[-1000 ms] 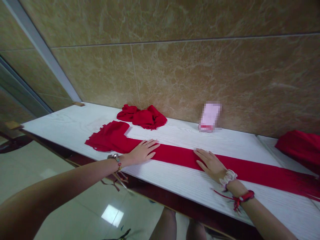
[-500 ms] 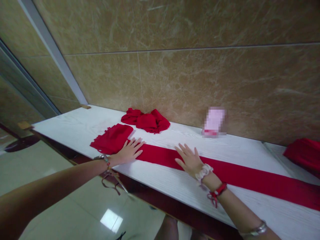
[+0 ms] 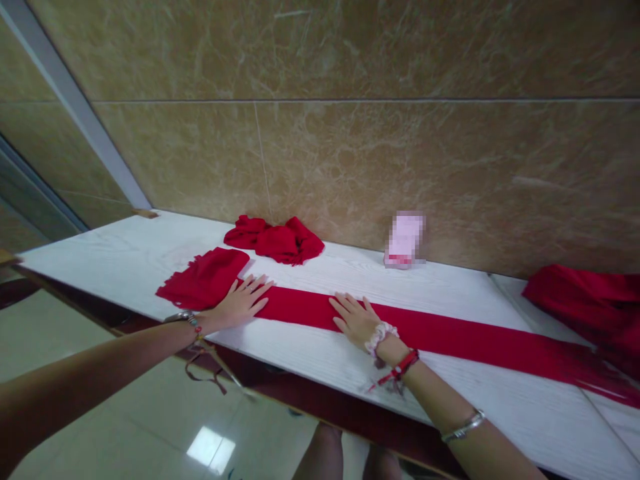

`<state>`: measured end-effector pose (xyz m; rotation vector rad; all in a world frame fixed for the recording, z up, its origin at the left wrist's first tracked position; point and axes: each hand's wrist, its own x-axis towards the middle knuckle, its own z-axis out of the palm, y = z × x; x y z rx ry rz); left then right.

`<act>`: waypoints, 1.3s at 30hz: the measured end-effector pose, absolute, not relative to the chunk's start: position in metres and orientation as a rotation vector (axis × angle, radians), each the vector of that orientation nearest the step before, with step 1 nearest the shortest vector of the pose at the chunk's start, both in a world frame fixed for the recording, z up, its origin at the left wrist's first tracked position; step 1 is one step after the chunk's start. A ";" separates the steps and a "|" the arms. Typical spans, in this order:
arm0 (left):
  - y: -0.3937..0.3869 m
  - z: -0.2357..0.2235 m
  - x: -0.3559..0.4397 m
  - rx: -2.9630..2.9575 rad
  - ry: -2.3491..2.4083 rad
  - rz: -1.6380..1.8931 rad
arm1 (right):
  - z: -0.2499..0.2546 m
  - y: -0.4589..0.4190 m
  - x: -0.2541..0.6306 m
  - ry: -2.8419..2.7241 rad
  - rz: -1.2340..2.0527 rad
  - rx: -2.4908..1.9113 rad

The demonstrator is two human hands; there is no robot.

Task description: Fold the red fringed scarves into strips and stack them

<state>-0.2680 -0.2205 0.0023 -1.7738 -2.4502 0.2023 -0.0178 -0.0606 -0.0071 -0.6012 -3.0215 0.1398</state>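
A long red scarf lies stretched flat in a band along the white table, its fringed right end near the table's right side. My left hand rests flat on the band's left part, fingers spread. Just left of that hand is a bunched, fringed red cloth section; whether it joins the band is hidden under the hand. My right hand lies palm down on the middle of the band, fingers extended. Neither hand grips the fabric.
A crumpled red cloth lies at the back against the tiled wall. A pixelated pink object leans on the wall. More red cloth is heaped at the right. The white table has its front edge close to my knees.
My right hand has come down onto the scarf and slightly closer to my left hand. My left hand stays on the cloth. The view has turned right, showing more of the right-hand heap.
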 end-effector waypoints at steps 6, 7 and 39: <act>-0.222 0.003 -0.273 -1.765 -2.531 0.234 | -0.014 0.023 0.154 -2.977 0.021 -1.236; -0.220 0.003 -0.272 -1.762 -2.535 0.215 | -0.014 0.035 0.181 -2.935 0.010 -1.346; 0.032 0.044 -0.003 -2.957 -1.955 0.031 | 0.012 -0.015 0.183 -2.962 -0.350 -0.778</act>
